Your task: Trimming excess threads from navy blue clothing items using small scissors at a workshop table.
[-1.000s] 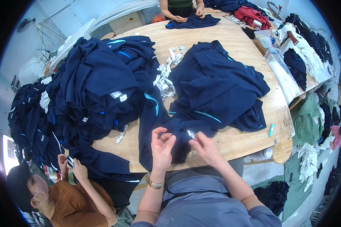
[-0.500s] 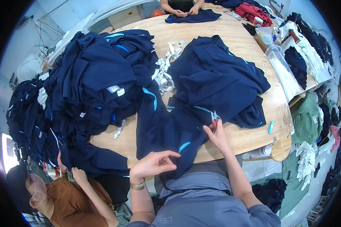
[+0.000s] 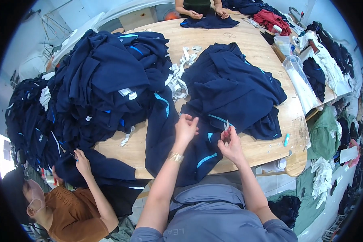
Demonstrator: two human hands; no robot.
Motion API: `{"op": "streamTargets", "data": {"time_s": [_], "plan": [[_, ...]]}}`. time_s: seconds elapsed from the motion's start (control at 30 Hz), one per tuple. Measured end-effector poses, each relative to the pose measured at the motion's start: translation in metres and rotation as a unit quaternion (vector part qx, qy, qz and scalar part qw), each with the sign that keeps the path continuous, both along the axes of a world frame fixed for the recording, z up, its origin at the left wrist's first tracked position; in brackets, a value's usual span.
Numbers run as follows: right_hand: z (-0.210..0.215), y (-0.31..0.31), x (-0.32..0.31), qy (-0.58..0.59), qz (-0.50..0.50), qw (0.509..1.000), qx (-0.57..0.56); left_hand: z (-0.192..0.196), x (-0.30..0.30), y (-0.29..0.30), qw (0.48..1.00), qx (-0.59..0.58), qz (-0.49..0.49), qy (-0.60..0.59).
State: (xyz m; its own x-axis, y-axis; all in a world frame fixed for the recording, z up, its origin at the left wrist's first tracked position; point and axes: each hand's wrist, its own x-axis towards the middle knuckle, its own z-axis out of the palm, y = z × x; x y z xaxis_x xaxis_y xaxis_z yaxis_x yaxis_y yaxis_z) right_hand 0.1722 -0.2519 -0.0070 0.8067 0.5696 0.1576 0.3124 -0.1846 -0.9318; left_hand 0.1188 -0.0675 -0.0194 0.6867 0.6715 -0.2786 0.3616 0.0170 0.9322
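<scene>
Right fingers [image 3: 233,137] pinch scissors [image 3: 226,128], left fingers [image 3: 185,118] curl over a navy garment [image 3: 165,139], grip unclear, and white labels [image 3: 124,92] mark the pile [image 3: 105,72].

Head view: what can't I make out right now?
All in the head view:
Scissors' handles: mostly covered by the right hand.
Whether the left hand touches the garment: the hand hides what lies beneath it.
Any markings on the white label: too small.
Person opposite: head cut off by the upper edge.

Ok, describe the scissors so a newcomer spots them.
Find the wooden table, then the navy garment at its near edge, centre. There, the wearer's right hand holds the scissors, set apart from the garment by pale pointed blades and reddish handles.
</scene>
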Motion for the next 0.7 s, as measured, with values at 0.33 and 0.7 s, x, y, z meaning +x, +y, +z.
{"op": "streamTargets", "data": {"time_s": [0.33,0.7], "plan": [[-0.021,-0.033,0.006,-0.089,-0.103,0.988,-0.077,-0.065,0.004,0.006,0.958,0.285,-0.009,0.01],[-0.025,0.005,0.034,0.036,-0.089,0.995,0.037,0.027,-0.078,0.019,0.869,-0.359,-0.02,-0.341]]}}
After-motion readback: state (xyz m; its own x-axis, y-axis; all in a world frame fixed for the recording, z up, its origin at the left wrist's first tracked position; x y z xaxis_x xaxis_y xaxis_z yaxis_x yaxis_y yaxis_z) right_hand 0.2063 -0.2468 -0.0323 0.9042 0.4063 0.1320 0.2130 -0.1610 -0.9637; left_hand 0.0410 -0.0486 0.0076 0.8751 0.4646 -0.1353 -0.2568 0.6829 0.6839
